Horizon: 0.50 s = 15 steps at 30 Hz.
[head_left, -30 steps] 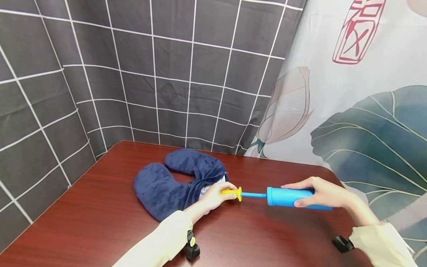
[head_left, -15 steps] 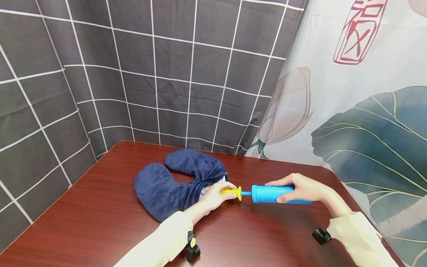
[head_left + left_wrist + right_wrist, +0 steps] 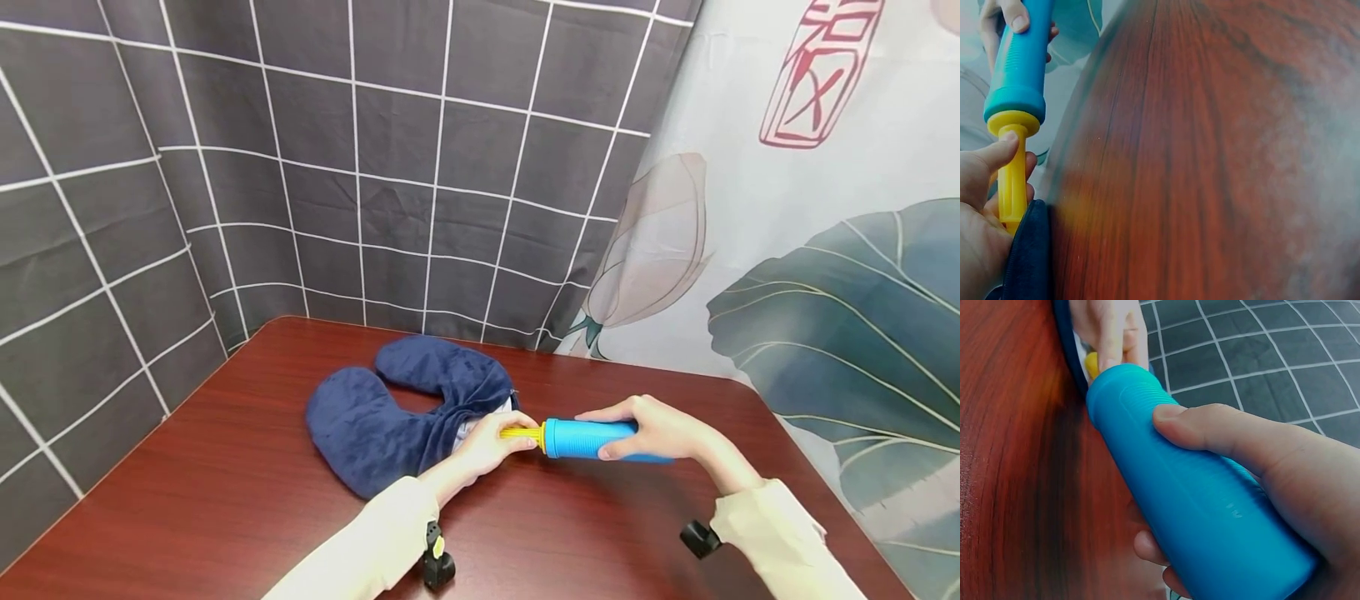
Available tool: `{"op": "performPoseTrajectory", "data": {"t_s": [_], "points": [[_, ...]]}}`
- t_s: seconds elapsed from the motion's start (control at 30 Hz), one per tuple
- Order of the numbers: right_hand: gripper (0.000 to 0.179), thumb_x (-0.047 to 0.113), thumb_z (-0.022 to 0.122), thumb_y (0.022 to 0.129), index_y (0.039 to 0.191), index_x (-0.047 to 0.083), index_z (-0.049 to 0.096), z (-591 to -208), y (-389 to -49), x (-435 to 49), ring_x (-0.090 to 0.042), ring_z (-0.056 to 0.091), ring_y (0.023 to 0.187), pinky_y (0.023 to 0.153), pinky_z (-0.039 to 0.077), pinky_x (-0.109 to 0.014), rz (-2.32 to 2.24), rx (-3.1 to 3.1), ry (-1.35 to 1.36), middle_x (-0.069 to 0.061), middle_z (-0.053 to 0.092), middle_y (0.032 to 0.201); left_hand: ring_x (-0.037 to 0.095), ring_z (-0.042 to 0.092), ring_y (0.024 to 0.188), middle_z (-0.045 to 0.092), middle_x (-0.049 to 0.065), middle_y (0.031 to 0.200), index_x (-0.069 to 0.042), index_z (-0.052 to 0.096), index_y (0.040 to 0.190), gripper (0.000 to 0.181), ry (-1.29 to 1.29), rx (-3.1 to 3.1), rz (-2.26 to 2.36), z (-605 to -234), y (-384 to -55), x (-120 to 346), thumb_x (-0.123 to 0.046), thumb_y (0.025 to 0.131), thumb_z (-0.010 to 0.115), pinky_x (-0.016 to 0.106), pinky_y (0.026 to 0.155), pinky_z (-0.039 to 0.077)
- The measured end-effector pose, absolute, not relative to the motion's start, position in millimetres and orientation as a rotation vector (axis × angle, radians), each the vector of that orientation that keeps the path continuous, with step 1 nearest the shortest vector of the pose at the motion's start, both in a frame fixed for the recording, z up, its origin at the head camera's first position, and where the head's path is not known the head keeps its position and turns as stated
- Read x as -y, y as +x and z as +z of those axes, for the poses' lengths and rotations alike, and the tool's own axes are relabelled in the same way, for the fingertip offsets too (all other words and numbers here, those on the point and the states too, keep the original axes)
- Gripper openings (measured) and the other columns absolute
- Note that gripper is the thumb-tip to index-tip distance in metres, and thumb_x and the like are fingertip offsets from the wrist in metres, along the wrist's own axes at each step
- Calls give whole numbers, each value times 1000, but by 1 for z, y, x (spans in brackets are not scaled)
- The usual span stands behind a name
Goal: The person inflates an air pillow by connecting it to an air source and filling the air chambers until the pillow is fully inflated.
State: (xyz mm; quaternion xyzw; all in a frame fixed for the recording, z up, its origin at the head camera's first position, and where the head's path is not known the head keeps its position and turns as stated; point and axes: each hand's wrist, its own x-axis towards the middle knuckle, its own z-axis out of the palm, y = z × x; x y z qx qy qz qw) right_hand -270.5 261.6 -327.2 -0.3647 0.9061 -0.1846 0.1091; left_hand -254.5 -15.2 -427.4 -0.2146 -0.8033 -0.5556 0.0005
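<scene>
Head view: the lower frame is filled by a red-brown surface (image 3: 225, 475). Left of centre, a navy U-shaped cushion (image 3: 375, 442) is laid flat, its pale lining exposed at the right end, perhaps for access. Right of centre, a blue pump barrel (image 3: 581, 437) is gripped by the right hand (image 3: 660, 429), thumb across one side and fingers wrapped beneath, probably to keep it aligned. Beside the cushion, a yellow handle (image 3: 1017, 181) is pinched between the curled fingers and thumb of the left hand (image 3: 487, 446), seemingly to brace that end; its collar (image 3: 1013, 123) is met by the barrel.
</scene>
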Motion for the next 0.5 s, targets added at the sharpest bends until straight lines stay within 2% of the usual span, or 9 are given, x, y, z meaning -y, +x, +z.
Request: {"op": "performPoseTrajectory", "data": {"t_s": [0.5], "points": [[56,45,74,85,136,26,60,-314,-261,-291,1,58,92,71,50,-22,-539,-2658,-1071,0,71,120,16,59,98,73,9,108,-7,72,108,21,-678,2525,-1762,-426,-254,15,-17,90,71,21,87,44]]}}
